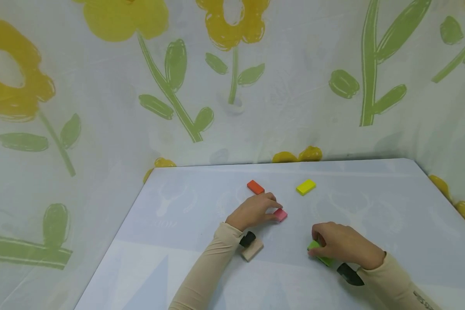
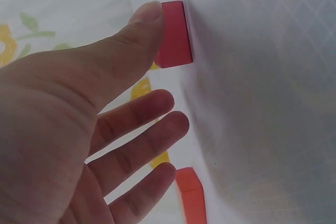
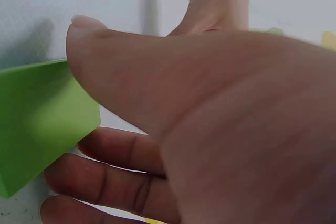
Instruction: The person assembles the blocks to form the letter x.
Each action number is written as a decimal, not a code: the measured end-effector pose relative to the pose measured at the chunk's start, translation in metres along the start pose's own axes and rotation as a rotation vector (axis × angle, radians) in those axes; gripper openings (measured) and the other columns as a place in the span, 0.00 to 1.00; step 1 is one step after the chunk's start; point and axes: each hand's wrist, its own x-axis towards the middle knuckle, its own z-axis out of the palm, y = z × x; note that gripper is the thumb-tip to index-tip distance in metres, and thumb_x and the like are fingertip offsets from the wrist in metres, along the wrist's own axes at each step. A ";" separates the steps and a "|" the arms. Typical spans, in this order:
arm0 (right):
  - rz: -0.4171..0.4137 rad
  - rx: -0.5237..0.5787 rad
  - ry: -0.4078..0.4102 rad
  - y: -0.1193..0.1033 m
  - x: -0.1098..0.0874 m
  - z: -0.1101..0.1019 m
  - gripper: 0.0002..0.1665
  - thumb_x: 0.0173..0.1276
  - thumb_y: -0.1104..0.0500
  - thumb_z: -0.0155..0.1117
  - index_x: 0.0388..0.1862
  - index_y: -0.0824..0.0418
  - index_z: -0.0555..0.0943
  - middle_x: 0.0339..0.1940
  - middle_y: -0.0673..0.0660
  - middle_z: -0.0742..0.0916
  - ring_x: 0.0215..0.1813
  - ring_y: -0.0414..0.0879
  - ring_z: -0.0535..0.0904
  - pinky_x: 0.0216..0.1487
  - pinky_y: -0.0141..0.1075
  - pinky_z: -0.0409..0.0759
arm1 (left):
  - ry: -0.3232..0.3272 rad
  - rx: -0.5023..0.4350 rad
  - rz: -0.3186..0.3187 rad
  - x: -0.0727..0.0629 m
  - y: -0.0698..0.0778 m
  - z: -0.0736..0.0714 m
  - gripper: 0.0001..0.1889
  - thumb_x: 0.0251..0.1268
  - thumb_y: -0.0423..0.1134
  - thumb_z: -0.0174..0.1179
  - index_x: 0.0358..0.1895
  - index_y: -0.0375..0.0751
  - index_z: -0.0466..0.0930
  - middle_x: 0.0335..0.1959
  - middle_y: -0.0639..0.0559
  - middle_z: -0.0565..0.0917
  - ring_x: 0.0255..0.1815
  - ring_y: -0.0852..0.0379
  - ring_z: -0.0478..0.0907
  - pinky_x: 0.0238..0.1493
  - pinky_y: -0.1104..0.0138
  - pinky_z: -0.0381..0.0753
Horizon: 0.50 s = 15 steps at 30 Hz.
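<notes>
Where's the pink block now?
Head view, just right of centre: the pink block is pinched by the left hand, between the orange block, upper left, and the green block, lower right.

Behind the white counter (image 1: 279, 280) spreads a pale cloth (image 1: 294, 86) with yellow flowers (image 1: 234, 38) and green leaves (image 1: 176, 64), also showing left and right of it.

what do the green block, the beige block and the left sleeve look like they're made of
Green block: painted wood or plastic, hard to say which; its face looks smooth and evenly coloured, with crisp edges.
Beige block: probably bare wood, matte, going by its pale tan colour; any grain is too small to see.
Left sleeve: thin, matte fabric, likely stretchy, as it fits closely and creases softly.
</notes>
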 end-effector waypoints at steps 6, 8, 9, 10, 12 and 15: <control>0.006 0.003 -0.001 0.001 0.000 0.001 0.21 0.57 0.45 0.81 0.34 0.53 0.78 0.24 0.47 0.77 0.26 0.39 0.70 0.27 0.32 0.68 | -0.004 0.012 -0.002 0.001 0.000 0.001 0.17 0.68 0.48 0.70 0.58 0.51 0.88 0.51 0.56 0.85 0.49 0.62 0.81 0.53 0.77 0.79; 0.015 0.007 -0.005 0.001 0.000 0.001 0.21 0.57 0.46 0.81 0.34 0.53 0.78 0.24 0.47 0.77 0.26 0.39 0.71 0.27 0.32 0.68 | -0.005 0.016 -0.007 0.002 0.000 0.001 0.18 0.68 0.48 0.70 0.58 0.51 0.88 0.51 0.56 0.86 0.50 0.62 0.81 0.53 0.77 0.80; 0.022 0.010 -0.009 0.000 0.001 0.001 0.21 0.57 0.46 0.82 0.33 0.53 0.78 0.24 0.47 0.77 0.26 0.39 0.71 0.27 0.32 0.68 | -0.006 0.017 -0.010 0.002 0.000 0.001 0.18 0.68 0.48 0.70 0.59 0.51 0.88 0.52 0.56 0.86 0.50 0.62 0.81 0.53 0.77 0.80; 0.027 0.011 -0.012 0.000 0.001 0.001 0.21 0.56 0.46 0.82 0.33 0.53 0.78 0.24 0.47 0.77 0.26 0.39 0.71 0.27 0.32 0.68 | -0.006 0.017 -0.012 0.002 0.000 0.001 0.18 0.68 0.48 0.70 0.59 0.51 0.88 0.52 0.56 0.86 0.51 0.62 0.81 0.54 0.77 0.80; 0.022 0.012 -0.011 0.001 0.001 0.001 0.21 0.56 0.46 0.82 0.33 0.53 0.78 0.24 0.47 0.77 0.26 0.39 0.71 0.27 0.32 0.67 | -0.004 0.018 -0.013 0.002 -0.001 0.002 0.19 0.67 0.48 0.70 0.60 0.51 0.87 0.53 0.56 0.86 0.52 0.62 0.82 0.54 0.76 0.80; 0.020 0.013 -0.010 0.001 0.002 0.001 0.21 0.56 0.46 0.82 0.33 0.53 0.78 0.24 0.47 0.77 0.26 0.39 0.71 0.27 0.32 0.67 | -0.003 0.018 -0.011 0.001 -0.001 0.001 0.19 0.67 0.48 0.71 0.60 0.52 0.87 0.53 0.56 0.86 0.51 0.62 0.82 0.54 0.76 0.80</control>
